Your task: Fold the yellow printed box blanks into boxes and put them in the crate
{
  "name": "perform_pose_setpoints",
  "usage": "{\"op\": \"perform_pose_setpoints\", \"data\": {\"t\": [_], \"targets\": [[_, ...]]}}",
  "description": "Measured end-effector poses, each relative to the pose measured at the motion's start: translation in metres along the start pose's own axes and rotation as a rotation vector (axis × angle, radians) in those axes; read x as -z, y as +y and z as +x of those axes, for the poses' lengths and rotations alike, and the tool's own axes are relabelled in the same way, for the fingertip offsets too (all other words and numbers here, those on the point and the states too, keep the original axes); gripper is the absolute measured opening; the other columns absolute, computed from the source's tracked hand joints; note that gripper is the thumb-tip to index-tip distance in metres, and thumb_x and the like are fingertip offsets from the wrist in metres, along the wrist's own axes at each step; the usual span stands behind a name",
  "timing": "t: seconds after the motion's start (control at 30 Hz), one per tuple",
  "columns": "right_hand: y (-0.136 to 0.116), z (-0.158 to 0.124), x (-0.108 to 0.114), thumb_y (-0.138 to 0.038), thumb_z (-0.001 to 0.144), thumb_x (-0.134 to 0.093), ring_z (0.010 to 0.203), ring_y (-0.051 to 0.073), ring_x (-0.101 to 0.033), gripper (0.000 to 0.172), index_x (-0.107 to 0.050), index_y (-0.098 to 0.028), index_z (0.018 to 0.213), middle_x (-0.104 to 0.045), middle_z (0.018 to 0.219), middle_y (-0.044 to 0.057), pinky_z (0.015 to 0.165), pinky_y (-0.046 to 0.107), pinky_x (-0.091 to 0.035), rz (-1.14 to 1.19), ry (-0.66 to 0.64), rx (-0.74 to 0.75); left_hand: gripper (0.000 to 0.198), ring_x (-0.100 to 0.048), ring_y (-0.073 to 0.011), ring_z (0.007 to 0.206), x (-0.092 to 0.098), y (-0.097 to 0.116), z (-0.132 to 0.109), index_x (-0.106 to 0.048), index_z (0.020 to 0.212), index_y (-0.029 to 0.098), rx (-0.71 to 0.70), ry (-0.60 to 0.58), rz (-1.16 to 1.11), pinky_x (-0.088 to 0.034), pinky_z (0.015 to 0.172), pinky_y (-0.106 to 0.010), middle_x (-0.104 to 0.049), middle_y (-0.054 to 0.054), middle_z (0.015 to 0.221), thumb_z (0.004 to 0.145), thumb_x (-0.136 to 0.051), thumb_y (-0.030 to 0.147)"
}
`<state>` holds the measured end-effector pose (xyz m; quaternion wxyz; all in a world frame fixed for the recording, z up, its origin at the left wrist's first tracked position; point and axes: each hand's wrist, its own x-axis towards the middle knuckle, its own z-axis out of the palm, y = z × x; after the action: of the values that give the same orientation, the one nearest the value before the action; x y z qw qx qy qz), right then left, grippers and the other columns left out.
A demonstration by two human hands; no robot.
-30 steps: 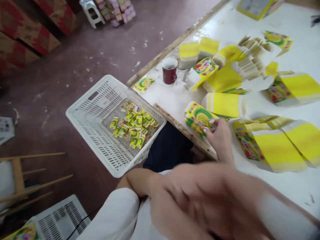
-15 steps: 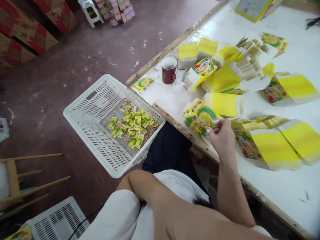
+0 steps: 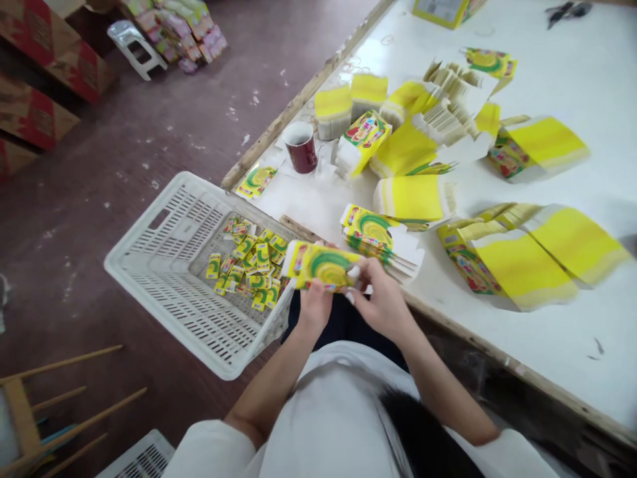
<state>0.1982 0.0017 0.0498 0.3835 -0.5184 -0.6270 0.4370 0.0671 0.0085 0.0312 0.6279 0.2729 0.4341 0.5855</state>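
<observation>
A flat yellow-and-green printed carton (image 3: 321, 264) is held over my lap between both hands. My left hand (image 3: 314, 304) grips its lower edge from below, fingers closed on it. My right hand (image 3: 381, 302) pinches its right end, fingers closed too. Just right of the carton a stack of the same flat cartons (image 3: 378, 236) lies at the table's near edge. A white plastic crate (image 3: 169, 265) stands at my left, its bottom strewn with several small yellow-green packets (image 3: 249, 262).
The white table (image 3: 547, 60) carries several fanned stacks of yellow carton blanks (image 3: 522, 259) and a dark red mug (image 3: 301, 146). Its rough wooden edge (image 3: 298, 99) runs away to the upper right. Cardboard boxes (image 3: 44, 60), a white stool (image 3: 134, 43) and wooden sticks (image 3: 64, 392) occupy the floor.
My right hand lifted one carton off the stack and brought it left over my lap. My left hand came up and took hold of it. The view shifted right.
</observation>
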Motion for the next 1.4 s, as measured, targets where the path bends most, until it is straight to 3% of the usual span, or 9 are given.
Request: {"op": "perform_pose_setpoints", "data": {"t": [0.13, 0.43, 0.63, 0.83, 1.03, 1.17, 1.27, 1.33, 1.4], "targets": [[0.0, -0.004, -0.014, -0.015, 0.077, -0.058, 0.06, 0.013, -0.05, 0.022, -0.042, -0.025, 0.087, -0.051, 0.072, -0.005, 0.055, 0.024, -0.041, 0.013, -0.063, 0.005, 0.062, -0.067, -0.0326, 0.105, -0.009, 0.008, 0.006, -0.065, 0.094, 0.022, -0.084, 0.011, -0.152, -0.057, 0.085, -0.045, -0.069, -0.009, 0.092, 0.07, -0.063, 0.079], [-0.004, -0.014, -0.031, -0.027, 0.079, -0.071, 0.072, 0.014, -0.053, 0.03, -0.049, -0.023, 0.1, -0.056, 0.086, -0.002, 0.066, 0.026, -0.048, 0.231, -0.079, -0.064, 0.061, -0.044, -0.0088, 0.051, -0.016, 0.018, 0.015, -0.051, 0.071, 0.021, -0.143, 0.206, -0.343, -0.048, 0.055, -0.023, -0.042, 0.005, 0.063, 0.07, -0.066, 0.08], [0.009, -0.005, -0.024, -0.022, 0.081, -0.068, 0.067, 0.014, -0.053, 0.021, -0.055, -0.023, 0.098, -0.059, 0.081, -0.003, 0.062, 0.025, -0.045, 0.156, -0.005, -0.023, 0.07, -0.063, -0.0167, 0.069, 0.0, 0.008, 0.01, -0.062, 0.078, 0.022, -0.132, 0.156, -0.162, -0.056, 0.068, -0.029, -0.063, 0.0, 0.074, 0.06, -0.064, 0.09], [0.019, 0.004, 0.008, -0.01, 0.085, -0.056, 0.069, 0.015, -0.06, 0.015, -0.062, -0.023, 0.09, -0.067, 0.081, -0.002, 0.065, 0.026, -0.047, 0.056, 0.075, 0.101, 0.037, -0.071, -0.0166, 0.076, 0.033, 0.001, 0.007, -0.072, 0.084, 0.021, -0.159, 0.163, 0.122, -0.056, 0.081, -0.03, -0.075, 0.0, 0.081, 0.068, -0.088, 0.05], [0.016, 0.007, 0.036, -0.009, 0.094, -0.053, 0.085, 0.019, -0.062, 0.022, -0.068, -0.024, 0.092, -0.071, 0.087, 0.004, 0.076, 0.032, -0.049, -0.301, 0.021, 0.408, 0.089, -0.062, -0.0328, 0.123, 0.06, 0.057, 0.016, -0.058, 0.132, 0.028, -0.197, -0.302, 0.316, -0.048, 0.105, -0.046, -0.067, -0.013, 0.133, 0.058, -0.082, 0.073], [0.012, 0.004, 0.031, -0.018, 0.1, -0.05, 0.091, 0.021, -0.06, 0.025, -0.071, -0.031, 0.094, -0.072, 0.09, 0.003, 0.09, 0.039, -0.048, -0.427, -0.155, 0.516, 0.099, -0.063, -0.0356, 0.12, 0.045, 0.06, 0.014, -0.051, 0.14, 0.024, -0.011, -0.548, 0.871, -0.05, 0.102, -0.048, -0.065, -0.014, 0.132, 0.054, -0.093, 0.051], [0.017, -0.001, 0.023, -0.029, 0.096, -0.059, 0.111, 0.027, -0.059, 0.017, -0.067, -0.034, 0.11, -0.069, 0.11, 0.006, 0.112, 0.052, -0.037, -0.356, 0.092, 0.409, 0.072, -0.069, -0.03, 0.104, 0.032, 0.04, 0.008, -0.049, 0.136, 0.023, 0.003, -0.481, 1.048, -0.054, 0.092, -0.042, -0.07, -0.008, 0.116, 0.074, -0.081, 0.04], [0.023, -0.006, 0.019, -0.042, 0.091, -0.065, 0.128, 0.032, -0.051, 0.043, -0.054, -0.03, 0.132, -0.059, 0.131, 0.011, 0.116, 0.057, -0.034, -0.202, 0.308, 0.267, 0.068, -0.069, -0.0277, 0.102, 0.03, 0.028, 0.003, -0.045, 0.136, 0.022, -0.099, -0.364, 1.084, -0.054, 0.089, -0.039, -0.069, -0.008, 0.114, 0.077, -0.077, 0.034], [0.027, -0.009, 0.014, -0.055, 0.091, -0.061, 0.135, 0.033, -0.048, 0.064, -0.041, -0.025, 0.145, -0.051, 0.144, 0.016, 0.114, 0.054, -0.04, 0.004, 0.312, 0.145, 0.075, -0.068, -0.0274, 0.102, 0.029, 0.019, -0.001, -0.041, 0.139, 0.021, -0.19, -0.339, 1.113, -0.054, 0.088, -0.037, -0.067, -0.009, 0.116, 0.075, -0.078, 0.033]]}}
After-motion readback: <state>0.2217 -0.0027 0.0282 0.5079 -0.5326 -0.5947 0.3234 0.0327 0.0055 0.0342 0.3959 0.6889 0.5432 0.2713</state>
